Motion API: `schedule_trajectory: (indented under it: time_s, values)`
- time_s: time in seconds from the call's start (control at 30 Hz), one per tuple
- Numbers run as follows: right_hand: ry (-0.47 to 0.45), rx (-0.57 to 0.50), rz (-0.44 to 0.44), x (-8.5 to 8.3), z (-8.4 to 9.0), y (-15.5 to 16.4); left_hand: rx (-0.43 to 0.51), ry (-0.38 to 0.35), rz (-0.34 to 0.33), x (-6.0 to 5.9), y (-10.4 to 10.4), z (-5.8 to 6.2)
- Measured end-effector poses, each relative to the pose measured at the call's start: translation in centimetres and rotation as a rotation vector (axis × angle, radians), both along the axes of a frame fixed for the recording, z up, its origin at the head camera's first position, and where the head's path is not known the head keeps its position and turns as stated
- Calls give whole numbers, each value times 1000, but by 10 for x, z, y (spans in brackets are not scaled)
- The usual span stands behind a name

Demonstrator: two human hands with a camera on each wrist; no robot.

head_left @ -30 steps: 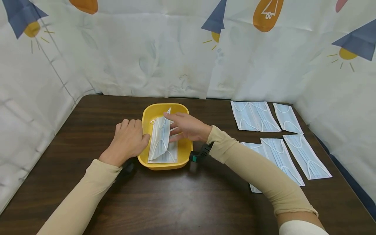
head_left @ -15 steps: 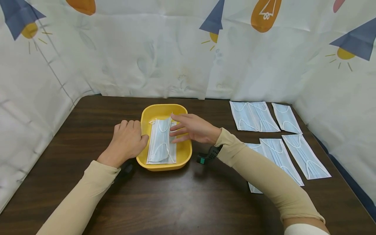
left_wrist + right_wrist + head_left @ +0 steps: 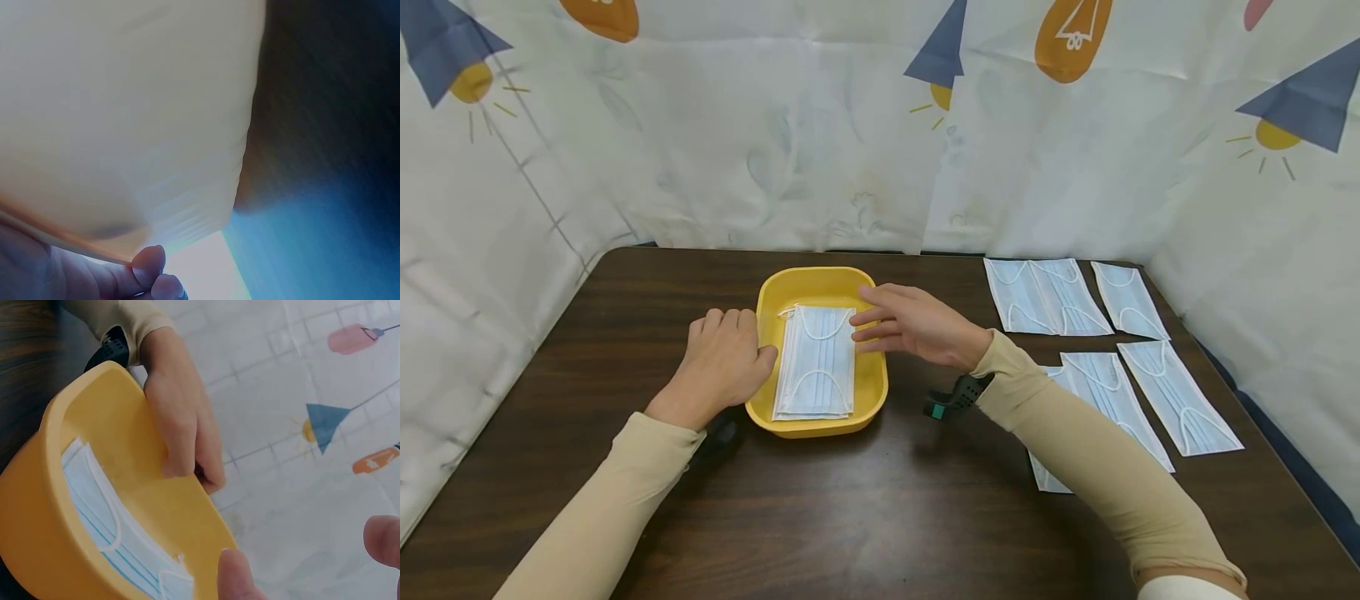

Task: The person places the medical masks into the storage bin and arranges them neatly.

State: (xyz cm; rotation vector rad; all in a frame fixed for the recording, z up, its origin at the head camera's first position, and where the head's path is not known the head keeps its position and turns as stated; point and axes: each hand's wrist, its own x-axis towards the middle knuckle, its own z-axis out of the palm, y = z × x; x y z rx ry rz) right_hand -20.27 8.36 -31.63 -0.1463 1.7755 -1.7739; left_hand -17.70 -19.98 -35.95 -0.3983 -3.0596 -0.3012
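Your left hand (image 3: 718,367) grips the left side of the yellow tub (image 3: 814,287); the right wrist view shows the thumb inside the rim and the fingers curled over the outside. Your right hand (image 3: 917,325) holds nothing: its fingers reach out straight and spread a little above the tub's right rim, beside the pile (image 3: 815,364).

That pile of masks lies flat in the tub, long sides running from far to near. The top mask is pale blue with a white border, its pleats showing as darker blue lines lengthwise. Two thin white ear loops lie on its face, the far one sagging toward the middle, the near one arching up to meet it without touching. The edges beneath are slightly staggered along the left, so you see several layers, and a bit of white loop pokes out at the far left corner.

On the table (image 3: 850,517) to your right, more masks (image 3: 1127,396) lie in two rows, the nearer one partly hidden by your right sleeve (image 3: 1097,467).
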Motion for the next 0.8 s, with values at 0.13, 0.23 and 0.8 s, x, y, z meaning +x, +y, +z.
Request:
schedule_trajectory:
  time_s: [0.13, 0.23, 0.8]
  values:
    - [39, 6, -22, 2, 0, 9, 1, -3, 1, 0, 0, 0]
    - [64, 19, -33, 4, -2, 16, 3, 1, 1, -1, 0, 0]
    - [343, 272, -64, 21, -14, 55, 15, 3, -13, -2, -1, -1]
